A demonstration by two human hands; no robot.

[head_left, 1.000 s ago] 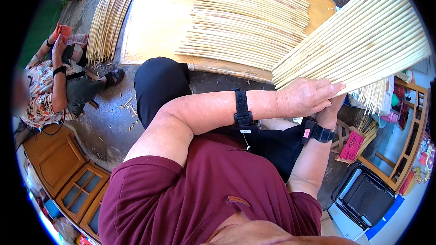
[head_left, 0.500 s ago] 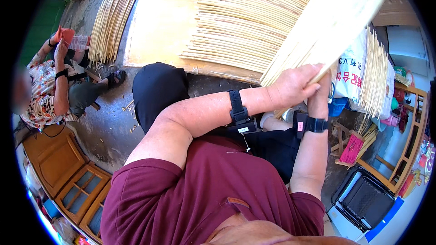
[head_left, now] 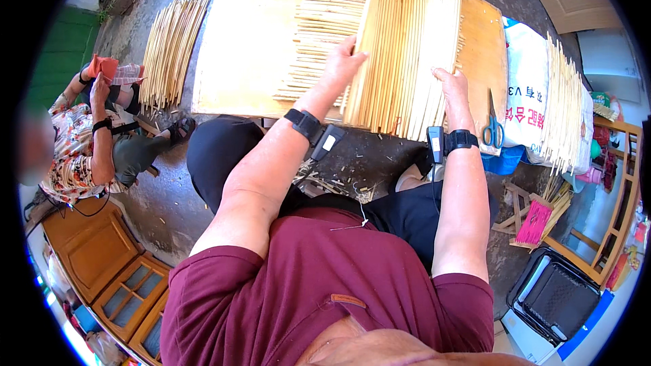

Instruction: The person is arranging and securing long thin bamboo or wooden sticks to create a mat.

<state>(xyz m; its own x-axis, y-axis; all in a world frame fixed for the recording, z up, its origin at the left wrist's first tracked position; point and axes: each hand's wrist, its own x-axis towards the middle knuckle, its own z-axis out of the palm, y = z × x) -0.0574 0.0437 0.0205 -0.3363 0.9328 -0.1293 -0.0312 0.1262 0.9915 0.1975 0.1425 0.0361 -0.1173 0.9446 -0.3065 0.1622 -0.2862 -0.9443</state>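
A mat of pale, straight stalks (head_left: pixel 407 47) lies lengthwise over the board, its near end reaching past the board's front edge. My left hand (head_left: pixel 339 71) grips its left edge, thumb against the side. At the right edge, my right hand (head_left: pixel 456 95) has its thumb on the stalks, and its other fingers are partly hidden. Beneath the mat, a layer of thinner stalks (head_left: pixel 315 34) runs crosswise on the wooden board (head_left: pixel 251 27). Blue-handled scissors (head_left: pixel 493 129) rest near the board's right front corner, close to my right hand.
To the right, more stalks (head_left: pixel 563 108) lie on a white printed sack (head_left: pixel 525 81). A stalk bundle (head_left: pixel 173 51) is at the left, near a seated person (head_left: pixel 88 142) holding red cloth. A black case (head_left: pixel 553 295) stands at lower right. Stalk scraps litter the floor.
The mat has come down from a raised, slanted position at the right to lie on the board. My hands, close together before, are now apart at its two edges. The scissors now show.
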